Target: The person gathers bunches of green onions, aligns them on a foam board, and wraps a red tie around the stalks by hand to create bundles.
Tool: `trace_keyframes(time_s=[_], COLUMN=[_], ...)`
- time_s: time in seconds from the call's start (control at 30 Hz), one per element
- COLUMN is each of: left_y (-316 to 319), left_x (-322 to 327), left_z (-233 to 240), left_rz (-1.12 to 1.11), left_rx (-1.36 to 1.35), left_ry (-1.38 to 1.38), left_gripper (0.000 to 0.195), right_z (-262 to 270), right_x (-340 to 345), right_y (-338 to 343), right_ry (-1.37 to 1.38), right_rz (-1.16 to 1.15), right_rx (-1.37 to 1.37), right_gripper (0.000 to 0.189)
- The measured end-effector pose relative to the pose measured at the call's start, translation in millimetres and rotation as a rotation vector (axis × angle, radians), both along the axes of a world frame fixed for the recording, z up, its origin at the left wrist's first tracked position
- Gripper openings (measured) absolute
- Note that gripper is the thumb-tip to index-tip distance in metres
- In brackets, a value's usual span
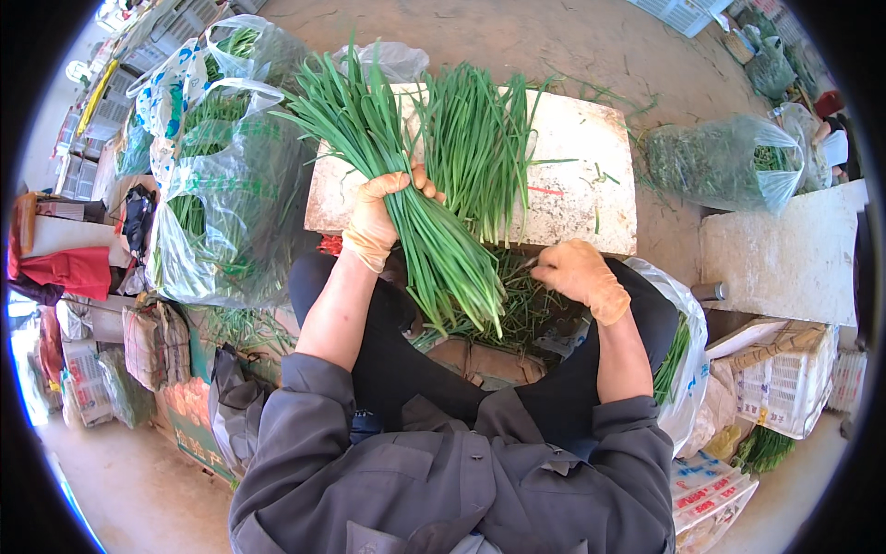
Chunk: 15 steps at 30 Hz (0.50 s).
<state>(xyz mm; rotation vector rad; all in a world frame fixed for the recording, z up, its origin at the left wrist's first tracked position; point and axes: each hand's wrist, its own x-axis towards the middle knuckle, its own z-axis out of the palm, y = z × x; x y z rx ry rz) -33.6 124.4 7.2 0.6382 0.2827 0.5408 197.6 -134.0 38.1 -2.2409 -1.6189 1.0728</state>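
Observation:
My left hand [387,208], in a thin orange glove, is closed around the middle of a thick bunch of green garlic chives [443,256]. Its leaf tips fan up and left over a white foam block [588,173]; the pale stem ends point down to the right, over my lap. A second pile of chives [474,149] lies on the block, right of the held bunch. My right hand [578,277], gloved too, is at the block's front edge with curled fingers; something small and thin shows at the fingertips, too little to name. Loose cut leaves [529,305] lie below between my legs.
Large plastic bags of greens [228,187] stand at the left. Another filled clear bag [720,159] lies at the right, beyond a white box [782,249]. A white plastic crate [785,381] is at the lower right. Leaf scraps and a red strip [545,190] lie on the block.

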Motion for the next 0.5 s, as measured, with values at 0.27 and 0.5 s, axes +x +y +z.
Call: trace_keyframes(time_s=[0.27, 0.5], left_y=[-4.3, -3.4], left_x=[-3.9, -2.4], left_z=[4.1, -4.8], left_rz=[0.027, -0.056], left_rx=[-0.013, -0.092], left_ry=[0.022, 0.187], left_gripper=[0.041, 0.037], right_z=[-53.2, -57.2], right_x=[4.9, -32.7], right_y=[-19.0, 14.0], right_ry=[0.030, 0.014], right_rz=[0.374, 0.103], right_rx=[-0.095, -0.057], right_gripper=[0.082, 0.026])
